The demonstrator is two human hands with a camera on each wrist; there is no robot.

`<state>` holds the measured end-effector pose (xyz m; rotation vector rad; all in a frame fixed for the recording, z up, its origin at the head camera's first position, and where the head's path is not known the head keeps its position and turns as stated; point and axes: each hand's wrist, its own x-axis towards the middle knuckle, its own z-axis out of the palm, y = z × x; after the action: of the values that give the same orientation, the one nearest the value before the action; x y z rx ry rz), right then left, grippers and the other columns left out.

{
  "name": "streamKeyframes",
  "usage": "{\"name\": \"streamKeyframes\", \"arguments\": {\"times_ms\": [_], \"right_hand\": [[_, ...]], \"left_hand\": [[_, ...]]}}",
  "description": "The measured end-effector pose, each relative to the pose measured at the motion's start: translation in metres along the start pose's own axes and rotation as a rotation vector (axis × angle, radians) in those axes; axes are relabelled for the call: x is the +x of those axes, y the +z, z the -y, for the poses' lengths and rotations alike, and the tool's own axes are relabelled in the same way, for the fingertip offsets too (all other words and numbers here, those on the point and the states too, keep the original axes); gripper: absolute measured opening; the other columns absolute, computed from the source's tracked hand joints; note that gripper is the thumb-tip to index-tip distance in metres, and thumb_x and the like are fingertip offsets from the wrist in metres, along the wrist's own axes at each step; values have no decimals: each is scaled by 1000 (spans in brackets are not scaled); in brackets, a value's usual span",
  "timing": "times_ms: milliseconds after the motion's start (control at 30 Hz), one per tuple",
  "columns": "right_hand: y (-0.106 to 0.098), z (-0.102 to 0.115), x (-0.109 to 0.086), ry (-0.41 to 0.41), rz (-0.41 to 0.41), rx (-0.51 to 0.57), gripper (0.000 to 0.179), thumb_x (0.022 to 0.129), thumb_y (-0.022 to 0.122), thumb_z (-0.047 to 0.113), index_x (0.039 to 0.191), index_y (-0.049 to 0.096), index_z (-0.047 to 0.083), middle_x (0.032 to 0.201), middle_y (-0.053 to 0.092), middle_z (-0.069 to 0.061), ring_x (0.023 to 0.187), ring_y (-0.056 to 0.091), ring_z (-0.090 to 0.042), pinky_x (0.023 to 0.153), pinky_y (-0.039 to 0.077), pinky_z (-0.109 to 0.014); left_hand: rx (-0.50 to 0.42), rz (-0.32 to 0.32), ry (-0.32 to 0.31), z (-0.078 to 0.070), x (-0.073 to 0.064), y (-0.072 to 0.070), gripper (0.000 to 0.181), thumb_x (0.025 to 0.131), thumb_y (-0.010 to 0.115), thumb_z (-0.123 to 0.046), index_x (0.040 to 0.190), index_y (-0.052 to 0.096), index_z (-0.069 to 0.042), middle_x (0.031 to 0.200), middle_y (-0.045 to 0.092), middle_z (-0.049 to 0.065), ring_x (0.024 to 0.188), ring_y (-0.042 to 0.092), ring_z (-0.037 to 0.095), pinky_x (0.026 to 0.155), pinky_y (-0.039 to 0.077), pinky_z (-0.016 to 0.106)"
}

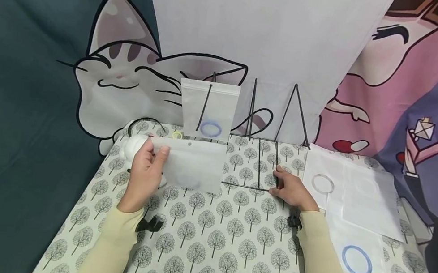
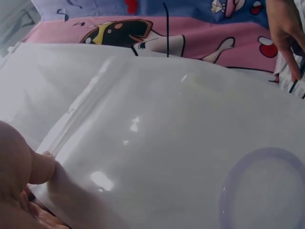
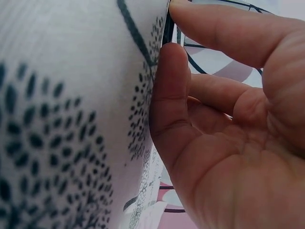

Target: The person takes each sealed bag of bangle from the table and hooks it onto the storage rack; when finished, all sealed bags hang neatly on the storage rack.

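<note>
My left hand [image 1: 145,173] pinches the top left corner of a translucent zip bag [image 1: 195,165], thumb in front. A pale purple ring [image 2: 228,191] shows inside that bag in the left wrist view. The bag is held in front of a black wire rack [image 1: 258,163]. On the rack's left prong hangs another zip bag [image 1: 190,106] with a blue ring [image 1: 211,129] low in it. My right hand [image 1: 293,189] pinches the rack's front right corner between thumb and fingers. In the right wrist view the fingertips meet at a black rod [image 3: 168,28].
Zip bags lie overlapping at the right, one with a grey ring [image 1: 323,184], one with a blue ring [image 1: 356,261]. Behind my left hand are a white fluffy thing [image 1: 132,147], a black curved band [image 1: 144,120] and a small yellow ring [image 1: 177,135]. A printed curtain [image 1: 271,34] hangs behind.
</note>
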<state>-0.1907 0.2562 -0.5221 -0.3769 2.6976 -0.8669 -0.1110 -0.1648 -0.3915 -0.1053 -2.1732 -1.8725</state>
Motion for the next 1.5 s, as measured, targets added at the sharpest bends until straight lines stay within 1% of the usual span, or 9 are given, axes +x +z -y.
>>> {"name": "streamKeyframes", "arguments": {"times_ms": [300,567,767,900,1033,1167,1300,1467,1500], "right_hand": [[1,2,1,-1,-4,-5,77,94,80,18,157,42,-6,172,22,-26,83,60,-17,98,50,-48],[2,1,1,4,-5,-8,79,93,80,17,158,41,-5,173,21,-26,81,59,-16,104,49,-50],[1,2,1,0,-12,-16,77,93,80,18,157,43,-6,172,23,-26,97,63,-27,108,48,-54],[1,1,2,1,-8,-27,77,94,80,19,157,42,-6,172,23,-27,88,62,-22,104,49,-52],[2,0,1,-1,-12,-35,77,94,80,19,157,43,-5,172,23,-26,121,64,-37,115,46,-58],[2,1,0,-3,-17,-34,77,94,80,20,157,43,-5,172,23,-25,155,34,-49,126,32,-62],[3,1,1,-8,-21,-39,76,94,80,20,156,44,-5,172,24,-26,136,55,-44,117,44,-59],[3,1,1,-13,-28,-46,75,94,80,19,156,45,-6,171,25,-27,104,65,-35,100,51,-51],[3,1,1,-17,-31,-48,75,94,80,19,155,45,-6,171,26,-27,109,66,-37,100,51,-51]], "left_hand": [[-27,-21,70,2,30,9,20,111,53,-17,120,61,-2,100,71,0,87,73,14,76,67,36],[-71,-24,97,7,41,17,20,110,56,-17,121,62,-1,100,70,-1,86,71,13,75,65,30],[-141,-92,87,7,47,22,15,107,62,-19,117,64,-7,103,72,2,87,72,14,76,65,28],[-197,-151,70,8,53,27,11,104,67,-15,114,64,-11,103,72,2,86,71,11,75,63,23],[-259,-210,55,8,61,33,17,100,71,-8,115,63,-12,106,75,2,84,72,11,73,63,23],[-281,-270,41,9,70,39,22,97,73,-5,115,63,-12,105,76,3,81,72,12,73,63,23],[-283,-327,32,11,82,46,21,96,74,-4,112,64,-13,103,76,3,86,73,14,78,63,23],[-328,-372,27,13,98,56,20,95,76,-4,105,64,-15,99,76,3,88,72,14,80,61,25],[-339,-381,23,14,101,58,19,95,76,-4,104,64,-15,98,76,3,88,71,14,79,61,25]]}}
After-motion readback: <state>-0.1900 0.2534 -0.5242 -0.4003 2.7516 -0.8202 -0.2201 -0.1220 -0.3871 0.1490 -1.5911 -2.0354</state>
